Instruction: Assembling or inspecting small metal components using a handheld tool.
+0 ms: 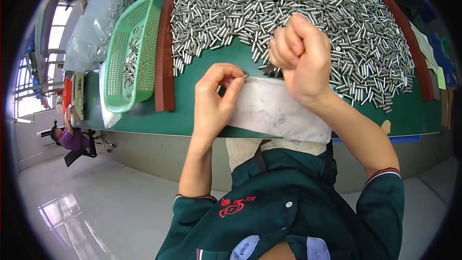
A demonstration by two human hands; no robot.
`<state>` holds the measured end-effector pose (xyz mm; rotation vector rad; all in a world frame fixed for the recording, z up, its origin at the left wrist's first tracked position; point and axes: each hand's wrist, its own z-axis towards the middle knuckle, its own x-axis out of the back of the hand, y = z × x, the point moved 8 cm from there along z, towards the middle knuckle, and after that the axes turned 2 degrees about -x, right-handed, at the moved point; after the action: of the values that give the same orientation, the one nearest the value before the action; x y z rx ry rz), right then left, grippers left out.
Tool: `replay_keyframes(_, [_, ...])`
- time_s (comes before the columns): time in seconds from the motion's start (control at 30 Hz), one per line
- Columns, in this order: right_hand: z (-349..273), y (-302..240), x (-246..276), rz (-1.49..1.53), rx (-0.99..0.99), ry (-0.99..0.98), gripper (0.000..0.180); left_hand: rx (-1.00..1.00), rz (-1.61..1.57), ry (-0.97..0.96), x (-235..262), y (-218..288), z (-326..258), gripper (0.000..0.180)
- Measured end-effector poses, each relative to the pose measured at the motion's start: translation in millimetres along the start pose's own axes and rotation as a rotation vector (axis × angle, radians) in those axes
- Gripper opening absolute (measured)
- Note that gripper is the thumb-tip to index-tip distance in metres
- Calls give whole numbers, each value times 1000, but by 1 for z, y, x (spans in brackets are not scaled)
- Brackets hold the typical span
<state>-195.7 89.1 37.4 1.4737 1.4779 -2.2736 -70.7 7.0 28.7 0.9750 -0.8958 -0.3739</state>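
Observation:
A broad heap of short shiny metal pins [284,0] covers the far part of the green table. At the left end of a stained white cloth [274,106], my left hand [214,94] pinches thumb and forefinger together, with the tip of one small metal pin showing between them. My right hand [305,60] is curled into a fist above the near edge of the heap, over the right part of the cloth. Whatever lies inside that fist is hidden. A few darker pins [270,70] show just left of its wrist.
Brown-red rails [166,53] border the heap on both sides. Left of it stands a green perforated basket [149,67] with some pins inside. Clear plastic bags [91,33] of pins lie beyond. At far left, a person in purple [74,139] sits by a scale [77,96].

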Motion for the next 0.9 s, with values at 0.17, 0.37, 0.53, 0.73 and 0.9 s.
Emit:
replay_keyframes(0.17, [-1, 9, 7, 66, -112, 22, 37, 487, -883, -90, -6, -34, -4, 17])
replay_keyframes(0.37, [-5, 15, 5, 62, -169, 27, 38, 549, -1060, -44, 0, -38, 6, 22])
replay_keyframes(0.53, [-5, 16, 5, 54, -176, 15, 38, 195, 59, 66, 37, -46, 42, 13])
replay_keyframes(0.73, [-3, 16, 6, 39, -178, 12, 38, -40, 553, 14, 19, -24, 50, 14])
replay_keyframes(0.9, [-3, 17, 7, 26, -198, 16, 38, -62, 542, 70, 22, -26, 44, 14])
